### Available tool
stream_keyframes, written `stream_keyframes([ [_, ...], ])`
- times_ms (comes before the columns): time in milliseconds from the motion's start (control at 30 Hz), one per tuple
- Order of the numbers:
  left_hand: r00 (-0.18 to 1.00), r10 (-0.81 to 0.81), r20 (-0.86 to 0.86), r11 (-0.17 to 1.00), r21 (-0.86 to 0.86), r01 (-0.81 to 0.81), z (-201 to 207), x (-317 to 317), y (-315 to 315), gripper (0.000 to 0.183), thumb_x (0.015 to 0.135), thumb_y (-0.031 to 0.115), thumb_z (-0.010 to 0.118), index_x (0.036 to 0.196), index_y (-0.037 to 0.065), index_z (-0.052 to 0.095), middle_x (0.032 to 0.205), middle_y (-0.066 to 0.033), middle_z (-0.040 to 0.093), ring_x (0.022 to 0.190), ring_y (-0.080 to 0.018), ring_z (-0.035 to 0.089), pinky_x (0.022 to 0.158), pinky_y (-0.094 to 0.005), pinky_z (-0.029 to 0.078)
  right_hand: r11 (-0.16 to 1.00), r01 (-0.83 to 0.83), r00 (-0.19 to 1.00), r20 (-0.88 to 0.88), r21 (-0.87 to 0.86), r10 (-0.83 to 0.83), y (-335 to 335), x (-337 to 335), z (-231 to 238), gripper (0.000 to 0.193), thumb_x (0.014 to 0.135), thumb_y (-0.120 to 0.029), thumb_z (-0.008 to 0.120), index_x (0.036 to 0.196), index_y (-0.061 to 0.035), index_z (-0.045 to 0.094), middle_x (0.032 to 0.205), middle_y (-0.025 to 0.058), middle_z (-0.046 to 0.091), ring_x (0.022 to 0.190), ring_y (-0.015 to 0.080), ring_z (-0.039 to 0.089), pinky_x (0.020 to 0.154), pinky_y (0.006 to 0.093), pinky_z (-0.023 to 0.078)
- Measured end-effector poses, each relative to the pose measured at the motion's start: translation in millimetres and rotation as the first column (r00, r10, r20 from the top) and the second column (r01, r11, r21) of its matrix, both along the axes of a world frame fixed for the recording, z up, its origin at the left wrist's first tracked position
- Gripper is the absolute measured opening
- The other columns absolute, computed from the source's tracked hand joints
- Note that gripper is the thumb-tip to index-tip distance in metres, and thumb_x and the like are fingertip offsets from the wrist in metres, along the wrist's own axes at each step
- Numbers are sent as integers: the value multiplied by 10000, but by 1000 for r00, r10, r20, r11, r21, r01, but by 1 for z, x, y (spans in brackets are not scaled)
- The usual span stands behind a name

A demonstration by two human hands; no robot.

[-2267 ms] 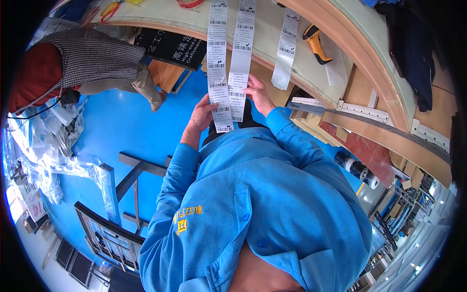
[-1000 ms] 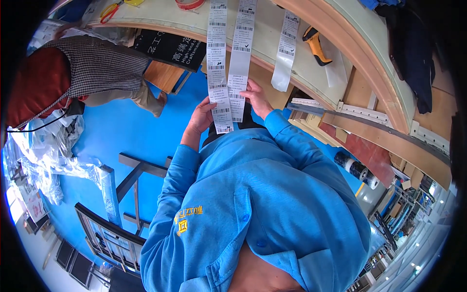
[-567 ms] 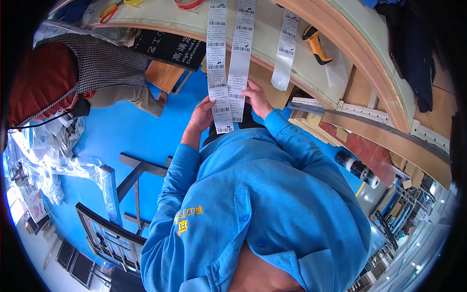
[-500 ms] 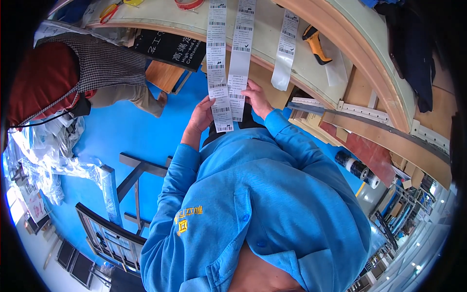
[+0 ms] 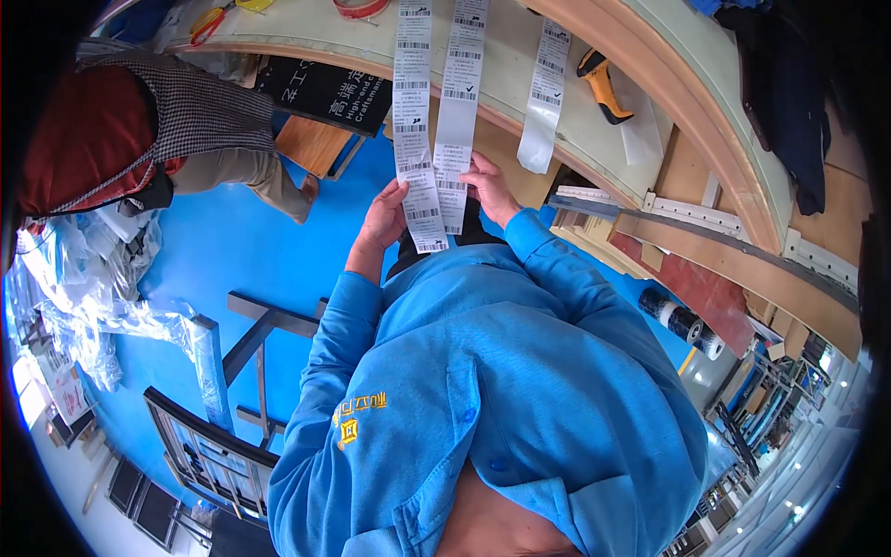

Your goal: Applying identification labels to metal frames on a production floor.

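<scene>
Two long strips of white printed barcode labels run over the table edge toward me, side by side. My left hand pinches the edge of the left label strip near its lower end. On the other side, my right hand grips the edge of the right label strip. Their lower ends overlap slightly, the left one lying in front. Black pen marks show on both. A third label strip hangs off the table edge farther right, touched by neither hand.
On the pale table lie a yellow-and-black tool, a red tape roll and red-handled scissors. Another person bends over at the left. Dark metal frames and plastic-wrapped pieces stand on the blue floor.
The lower end of the left strip has shifted slightly to the right. The bent-over person at the left has moved a little. My hands stay nearly in place.
</scene>
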State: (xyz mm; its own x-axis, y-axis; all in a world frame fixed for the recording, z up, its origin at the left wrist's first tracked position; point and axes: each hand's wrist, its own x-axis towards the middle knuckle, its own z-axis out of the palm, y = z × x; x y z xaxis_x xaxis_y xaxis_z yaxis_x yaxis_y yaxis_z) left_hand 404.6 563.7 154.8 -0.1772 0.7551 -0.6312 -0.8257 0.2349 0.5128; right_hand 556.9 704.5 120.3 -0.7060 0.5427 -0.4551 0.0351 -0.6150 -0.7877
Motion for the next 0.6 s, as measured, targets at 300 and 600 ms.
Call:
stream_keyframes([
  [300, 1000, 15, 2, 1000, -5, -15, -3, 0, 0, 335, 930, 194, 435, 1216, 20, 439, 1154, -155, 544, 1031, -260, 560, 894, -380, 438, 1000, 15, 1000, 21, 2, -15, 0, 0, -4, 518, 764, 37, 483, 1265, -92, 461, 1085, 96, 603, 954, 204, 589, 817, 300, 483],
  [600, 999, 9, 50, 1000, -3, -9, 5, 1, 3, 359, 916, 177, 425, 1235, 12, 424, 1170, -165, 533, 1032, -269, 557, 899, -387, 431, 999, 12, 1000, 28, 33, -13, 0, 1, -4, 511, 769, 43, 476, 1262, -90, 468, 1083, 96, 603, 968, 202, 582, 832, 303, 477],
])
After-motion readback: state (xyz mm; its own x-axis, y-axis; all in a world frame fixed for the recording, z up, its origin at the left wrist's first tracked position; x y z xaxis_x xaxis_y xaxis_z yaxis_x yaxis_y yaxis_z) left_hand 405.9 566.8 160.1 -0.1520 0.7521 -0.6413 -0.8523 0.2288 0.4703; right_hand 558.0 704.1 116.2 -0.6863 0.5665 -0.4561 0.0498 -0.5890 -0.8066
